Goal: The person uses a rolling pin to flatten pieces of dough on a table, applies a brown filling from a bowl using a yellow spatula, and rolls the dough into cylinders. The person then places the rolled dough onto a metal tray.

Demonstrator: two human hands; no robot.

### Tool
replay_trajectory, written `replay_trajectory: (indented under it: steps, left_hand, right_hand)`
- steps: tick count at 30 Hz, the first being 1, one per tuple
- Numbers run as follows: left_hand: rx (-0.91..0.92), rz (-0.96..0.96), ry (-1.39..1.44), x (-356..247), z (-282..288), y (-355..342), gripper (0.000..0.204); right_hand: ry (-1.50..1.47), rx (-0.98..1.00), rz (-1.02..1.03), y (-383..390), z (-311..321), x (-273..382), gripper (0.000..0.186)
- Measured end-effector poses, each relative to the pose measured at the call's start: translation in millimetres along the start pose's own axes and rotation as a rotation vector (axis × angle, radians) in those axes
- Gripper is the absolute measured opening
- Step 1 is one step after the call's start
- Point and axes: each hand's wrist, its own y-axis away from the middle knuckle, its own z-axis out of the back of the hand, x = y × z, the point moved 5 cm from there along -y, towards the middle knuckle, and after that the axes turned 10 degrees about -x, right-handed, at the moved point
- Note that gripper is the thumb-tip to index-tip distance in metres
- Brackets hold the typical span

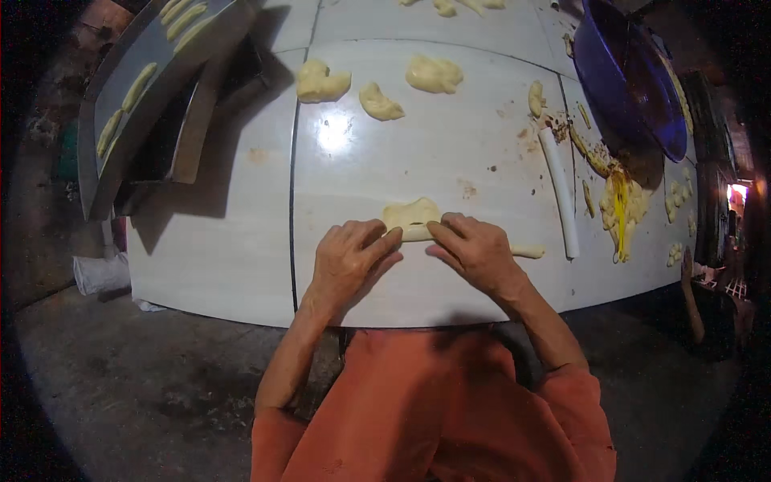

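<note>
A flat piece of pale dough [411, 211] lies on the white tabletop in front of me, its near edge folded over into a roll. A narrow dark gap shows between the fold and the flat part. My left hand [352, 255] pinches the left end of the roll with thumb and fingertips. At the other end, my right hand [474, 247] grips the roll the same way, fingers curled over it. A finished-looking dough roll [528, 251] sits just right of my right hand, partly hidden behind it.
Dough lumps [434, 74] lie farther back. To the right are a white rod [560, 193], a purple basin [602, 72], brown filling [592, 153], a yellow utensil [621, 213] on dough and small dough pieces [679, 195]. A raised metal tray [165, 60] with dough rolls stands at left.
</note>
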Motion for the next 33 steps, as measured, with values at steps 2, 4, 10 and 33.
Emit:
replay_trajectory:
  steps: [2,4,10,33]
  left_hand:
    - [-0.024,0.012,-0.018,4.5,-5.0,1.0,0.028]
    - [-0.046,0.021,0.007,10.6,-4.4,-0.6,0.021]
    - [-0.103,0.146,0.043,17.9,3.7,-5.2,0.016]
    - [-0.048,0.025,-0.084,9.0,-10.8,-10.2,0.033]
  right_hand:
    - [0.036,0.036,-0.020,0.0,-5.7,-5.1,0.022]
    - [0.014,0.070,-0.051,-3.0,-3.6,-8.5,0.019]
    - [-0.070,0.073,-0.384,-11.8,1.5,-25.4,0.018]
    - [0.053,0.094,0.015,-20.7,3.3,-8.1,0.029]
